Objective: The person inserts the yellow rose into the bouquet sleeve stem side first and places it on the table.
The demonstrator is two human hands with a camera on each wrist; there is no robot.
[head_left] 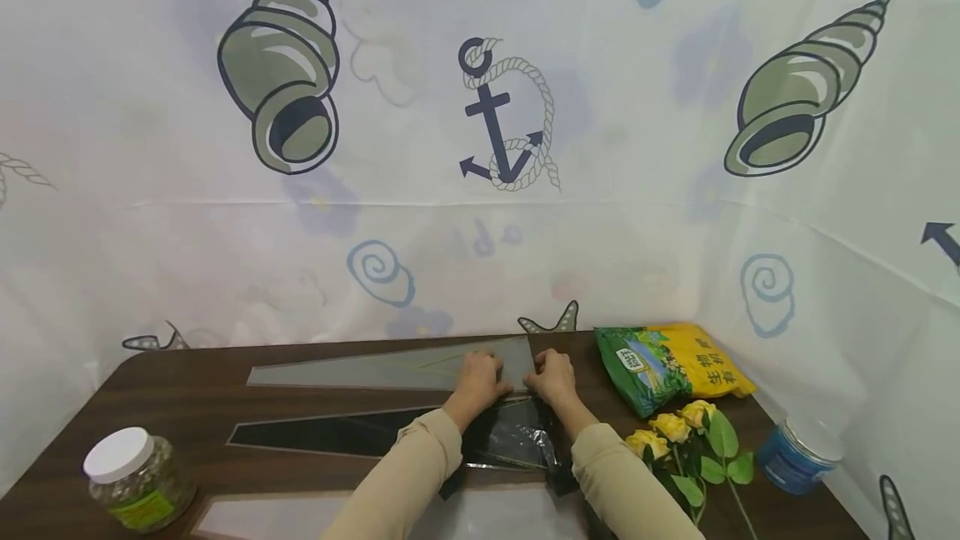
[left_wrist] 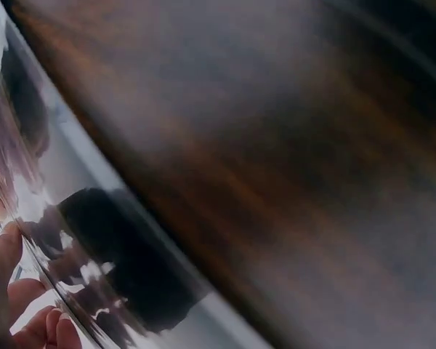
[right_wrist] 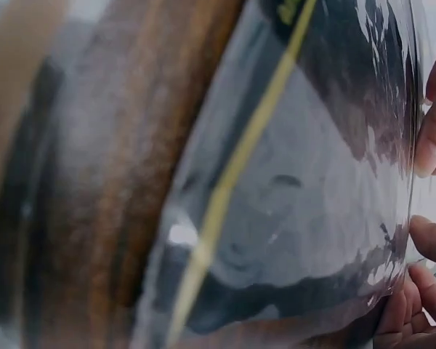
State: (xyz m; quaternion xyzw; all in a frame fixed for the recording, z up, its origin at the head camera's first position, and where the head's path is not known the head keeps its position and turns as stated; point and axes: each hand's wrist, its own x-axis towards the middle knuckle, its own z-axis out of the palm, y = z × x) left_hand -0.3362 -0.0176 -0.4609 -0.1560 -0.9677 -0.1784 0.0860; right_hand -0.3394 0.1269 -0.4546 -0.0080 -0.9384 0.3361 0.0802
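A tapered, see-through grey plastic sleeve lies along the back of the brown table, its wide end to the right. My left hand pinches the film near that wide end. Close beside it, my right hand pinches the film at the right corner. In the right wrist view the glossy film carries a yellow line, and fingertips grip its edge. Fingertips hold the shiny edge in the left wrist view too. Below the hands sits a crinkled black sleeve, partly behind the forearms.
A white sleeve lies at the front. To the left stands a white-lidded jar. On the right are a green and yellow bag, yellow roses and a blue can. A patterned white curtain hangs behind the table.
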